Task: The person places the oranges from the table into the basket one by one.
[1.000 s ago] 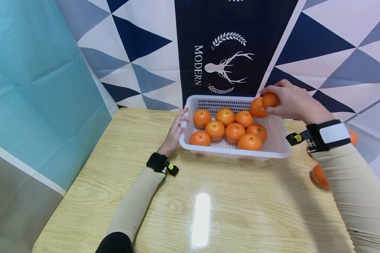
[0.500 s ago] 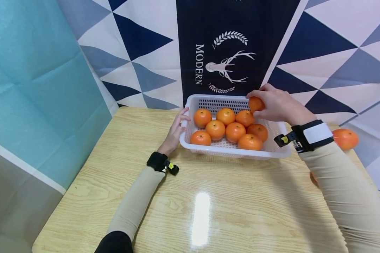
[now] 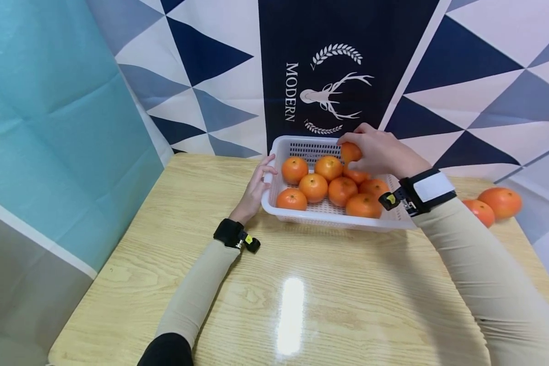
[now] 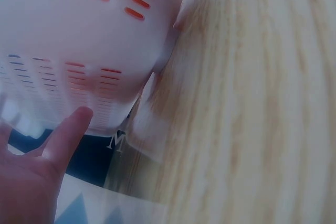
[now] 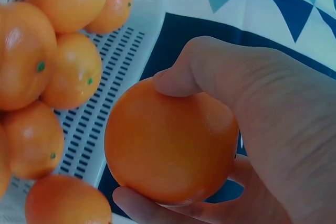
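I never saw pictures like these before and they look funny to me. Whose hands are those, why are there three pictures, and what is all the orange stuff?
Those are a person's two hands, no machine. The person wears three small cameras: one on the head, looking down at the table, and one strapped to each wrist, so you get three pictures of the same moment.

On the wooden table stands a white basket with holes in its walls, and oranges lie in it. Two more oranges lie on the table outside it, on the right.

The right hand has its grip on one orange, held over the back of the basket. The right wrist picture shows that same orange very close, thumb on top and fingers below.

The left hand rests against the basket's left side. Its wrist picture is blurry, but you can see fingers beside the basket wall.
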Available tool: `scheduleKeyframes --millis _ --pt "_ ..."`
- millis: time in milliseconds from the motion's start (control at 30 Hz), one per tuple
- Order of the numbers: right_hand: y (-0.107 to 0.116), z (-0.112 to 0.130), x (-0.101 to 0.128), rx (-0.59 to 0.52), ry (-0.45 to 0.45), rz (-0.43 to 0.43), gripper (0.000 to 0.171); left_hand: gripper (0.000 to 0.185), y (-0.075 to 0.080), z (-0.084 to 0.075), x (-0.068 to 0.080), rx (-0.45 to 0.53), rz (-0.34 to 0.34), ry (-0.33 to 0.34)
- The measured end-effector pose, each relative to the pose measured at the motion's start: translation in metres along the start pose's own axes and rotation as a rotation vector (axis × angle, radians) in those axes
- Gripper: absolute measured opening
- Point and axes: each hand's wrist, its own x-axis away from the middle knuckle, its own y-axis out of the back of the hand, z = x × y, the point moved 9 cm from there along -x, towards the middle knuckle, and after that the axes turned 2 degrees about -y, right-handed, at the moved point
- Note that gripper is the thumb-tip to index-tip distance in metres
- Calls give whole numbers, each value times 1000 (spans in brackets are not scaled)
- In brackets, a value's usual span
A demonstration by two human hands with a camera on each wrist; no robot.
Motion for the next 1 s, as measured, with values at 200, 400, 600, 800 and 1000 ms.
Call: scheduleKeyframes --millis 200,400,600,800,1000 --pt "-4 14 -7 -11 32 10 62 35 4 34 -8 22 -3 7" --pt "-10 25 -14 -37 40 39 62 33 6 25 -5 19 -15 12" --pt "-18 32 -23 -106 47 78 62 35 2 -12 4 11 -10 -2" --pt "-21 37 -35 -90 60 84 62 34 8 34 -6 41 -11 12" --pt "-22 39 -46 -95 55 94 63 38 8 61 -12 42 24 12"
